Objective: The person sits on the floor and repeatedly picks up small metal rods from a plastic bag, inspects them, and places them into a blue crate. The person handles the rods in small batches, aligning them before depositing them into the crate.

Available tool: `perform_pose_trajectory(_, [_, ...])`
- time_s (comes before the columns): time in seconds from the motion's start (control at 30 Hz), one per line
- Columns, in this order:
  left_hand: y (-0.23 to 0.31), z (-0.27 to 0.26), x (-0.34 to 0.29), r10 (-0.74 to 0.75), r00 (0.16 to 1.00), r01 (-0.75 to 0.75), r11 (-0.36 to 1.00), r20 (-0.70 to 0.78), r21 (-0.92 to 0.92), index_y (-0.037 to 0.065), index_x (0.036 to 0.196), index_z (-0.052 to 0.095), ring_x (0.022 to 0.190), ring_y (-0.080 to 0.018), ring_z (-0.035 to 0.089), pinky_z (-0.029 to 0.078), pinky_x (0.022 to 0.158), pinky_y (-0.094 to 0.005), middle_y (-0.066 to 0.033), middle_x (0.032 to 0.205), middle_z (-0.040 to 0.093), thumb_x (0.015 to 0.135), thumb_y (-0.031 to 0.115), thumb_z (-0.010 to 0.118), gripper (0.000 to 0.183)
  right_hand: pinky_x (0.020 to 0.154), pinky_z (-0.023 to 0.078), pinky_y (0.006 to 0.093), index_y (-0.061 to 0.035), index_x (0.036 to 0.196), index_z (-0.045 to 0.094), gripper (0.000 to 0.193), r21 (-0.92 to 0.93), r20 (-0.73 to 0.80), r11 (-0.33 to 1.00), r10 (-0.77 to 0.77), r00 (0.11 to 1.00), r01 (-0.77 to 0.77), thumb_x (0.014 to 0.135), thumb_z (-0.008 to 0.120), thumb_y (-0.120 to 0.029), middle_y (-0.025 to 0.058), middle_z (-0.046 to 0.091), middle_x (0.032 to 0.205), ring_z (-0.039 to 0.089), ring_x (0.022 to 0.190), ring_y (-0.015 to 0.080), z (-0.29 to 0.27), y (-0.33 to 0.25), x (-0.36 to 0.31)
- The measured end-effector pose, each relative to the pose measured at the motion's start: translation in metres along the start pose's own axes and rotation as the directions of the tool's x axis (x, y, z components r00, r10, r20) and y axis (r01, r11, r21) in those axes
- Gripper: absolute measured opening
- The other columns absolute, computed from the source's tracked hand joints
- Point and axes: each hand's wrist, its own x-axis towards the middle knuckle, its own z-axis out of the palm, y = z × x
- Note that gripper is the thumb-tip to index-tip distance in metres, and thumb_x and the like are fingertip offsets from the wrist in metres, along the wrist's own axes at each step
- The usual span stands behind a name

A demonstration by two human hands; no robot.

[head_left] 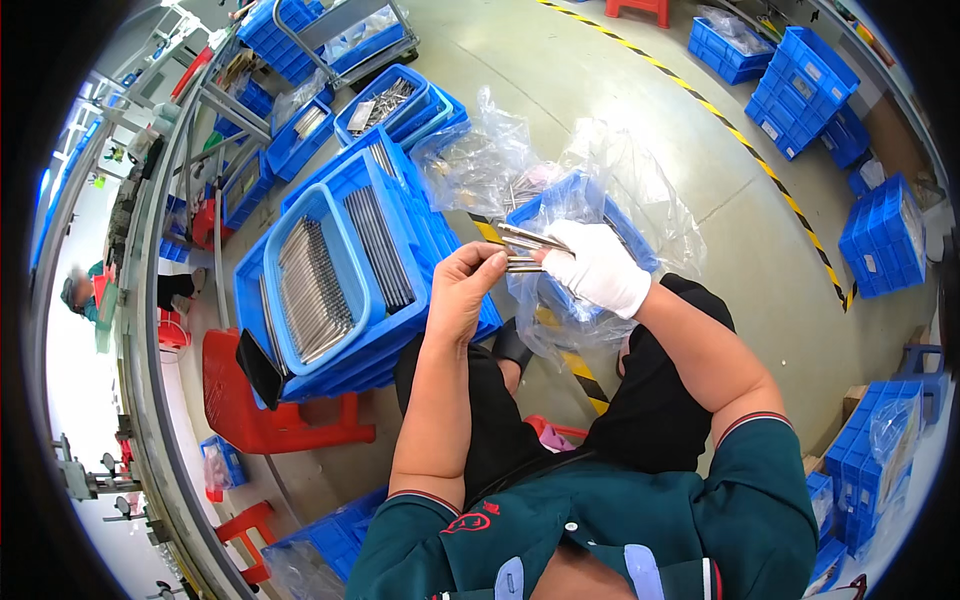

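Note:
Several thin, shiny metal rods (528, 238) are held out over my knees. My right hand (600, 272), in a white glove, is wrapped round them at one end. The bare fingers of my left hand (462, 290) pinch toward the rods' other ends, with the thumb against the index finger. Beneath my right hand sits a blue bin (632, 232) lined with clear plastic. To the left, a light blue tray (368, 262) holds rows of similar rods, resting on a larger blue crate (420, 325) with darker rods beside it.
A red stool (235, 400) stands by the crate stack. Crumpled clear plastic (475, 145) lies beyond the bin. Farther back left is a blue bin (400, 75) of loose metal parts. Blue crates (800, 85) line the right side, past yellow-black floor tape (740, 140).

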Motion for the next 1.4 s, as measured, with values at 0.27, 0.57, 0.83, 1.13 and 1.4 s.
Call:
perform_pose_trajectory(0.27, [-0.008,0.001,0.004,-0.089,0.996,0.088,0.988,-0.004,-0.129,0.003,0.080,0.061,0.059,-0.0083,0.046,0.038,0.057,-0.0233,-0.0002,0.065,0.054,0.088,0.020,0.064,0.019,0.059,0.044,0.0430,-0.0040,0.081,0.053,0.027,-0.118,-0.090,0.991,-0.066,0.994,0.055,0.086,0.056,-0.030,0.0194,0.057,0.071,0.057,0.066,0.0385,0.007,0.003,-0.004])
perform_pose_trajectory(0.57, [-0.015,0.002,0.007,-0.160,0.985,0.169,0.908,0.055,-0.384,0.003,0.088,0.060,0.062,-0.0102,0.046,0.038,0.056,-0.0251,-0.0017,0.069,0.054,0.091,0.020,0.060,0.017,0.059,0.043,0.0430,-0.0042,0.080,0.052,0.027,-0.042,-0.085,0.999,-0.002,0.996,-0.002,0.086,0.056,-0.030,0.0196,0.056,0.070,0.056,0.066,0.0385,0.005,0.002,-0.003])
perform_pose_trajectory(0.83, [-0.021,-0.004,0.006,-0.227,0.931,0.351,0.769,0.285,-0.535,0.008,0.095,0.061,0.075,-0.0152,0.053,0.043,0.065,-0.0325,-0.0059,0.088,0.063,0.088,0.018,0.062,0.013,0.058,0.044,0.0425,-0.0048,0.080,0.051,0.023,-0.033,-0.076,0.999,-0.038,0.996,0.035,0.086,0.056,-0.026,0.0191,0.055,0.069,0.056,0.065,0.0383,0.004,0.001,-0.006])
perform_pose_trajectory(1.13, [-0.025,0.010,0.003,-0.148,0.962,0.269,0.657,0.229,-0.705,0.009,0.094,0.061,0.103,-0.0254,0.061,0.048,0.073,-0.0355,-0.0086,0.097,0.065,0.087,0.020,0.064,0.013,0.056,0.044,0.0426,-0.0058,0.083,0.051,0.019,-0.047,-0.150,0.996,-0.080,0.986,0.073,0.086,0.056,-0.024,0.0185,0.056,0.069,0.057,0.064,0.0377,0.012,0.000,-0.006])
perform_pose_trajectory(1.4, [-0.028,0.013,0.005,-0.092,0.941,0.313,0.598,0.325,-0.738,0.009,0.093,0.061,0.077,-0.0194,0.060,0.047,0.069,-0.0348,-0.0073,0.083,0.065,0.085,0.016,0.065,0.011,0.057,0.045,0.0404,-0.0055,0.085,0.053,0.012,0.073,-0.088,0.997,0.007,0.996,0.000,0.085,0.057,-0.017,0.0181,0.057,0.070,0.058,0.065,0.0361,0.008,-0.005,-0.007])
